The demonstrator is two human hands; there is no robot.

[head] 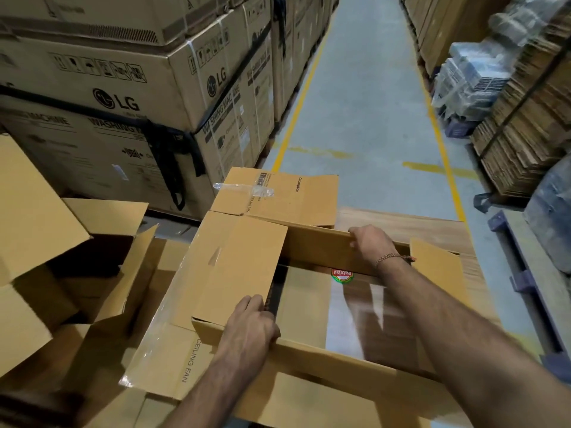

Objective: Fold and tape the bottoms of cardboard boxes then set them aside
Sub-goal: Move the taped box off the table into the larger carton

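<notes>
Fingers of the left hand (250, 327) curl over the near wall and the edge of the folded flap (234, 267), while the right hand (369, 244) grips the far wall of the cardboard box (309, 350) at lower centre. To fold well, I would press each flap flat and square before taping, keeping both walls pinned. Its long axis seems to run from lower right toward upper left, open face upward.

Stacked cartons (129, 88) read LG; box (234, 273) reads CEILING FAN, Crompton.
</notes>
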